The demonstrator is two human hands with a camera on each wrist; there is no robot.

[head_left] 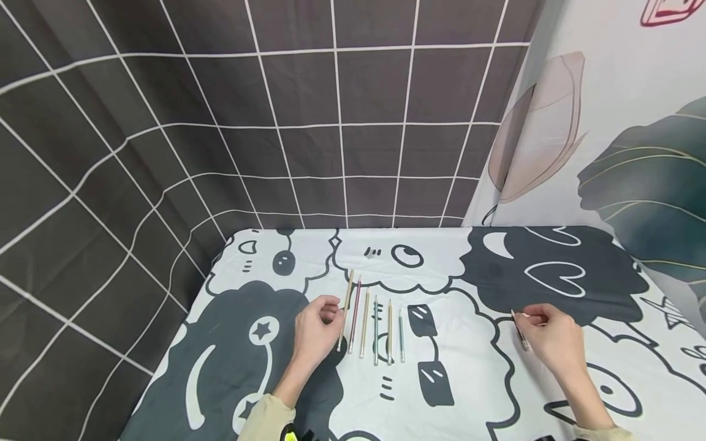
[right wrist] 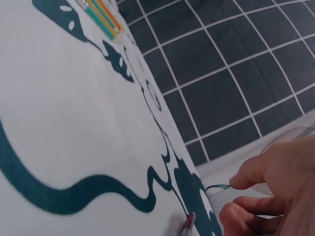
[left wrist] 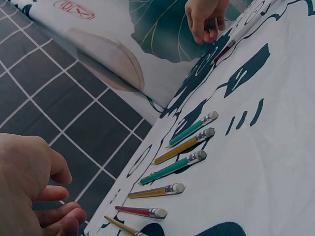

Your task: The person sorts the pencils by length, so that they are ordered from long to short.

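Note:
Several pencils lie side by side on the patterned cloth, their eraser ends toward me. From the left come a yellow pencil (head_left: 346, 309), a red pencil (head_left: 355, 313), another yellow pencil (head_left: 365, 321), a green pencil (head_left: 376, 331), a third yellow pencil (head_left: 390, 331) and a shorter green pencil (head_left: 402, 334). My left hand (head_left: 317, 329) hovers next to the leftmost yellow one, its fingers loosely bent around nothing. Off to the right, a short dark red pencil (left wrist: 224, 52) lies alone. Close beside it is my right hand (head_left: 551, 340), fingers loosely curled; both wrist views show it apart from the pencil.
A black-and-white cartoon cloth (head_left: 441, 422) covers the table. Behind it hangs a dark curtain with a white grid (head_left: 364, 147). On the right is a pale curtain with leaf prints (head_left: 618, 79). A thin dark cord (head_left: 488, 214) shows near the back corner.

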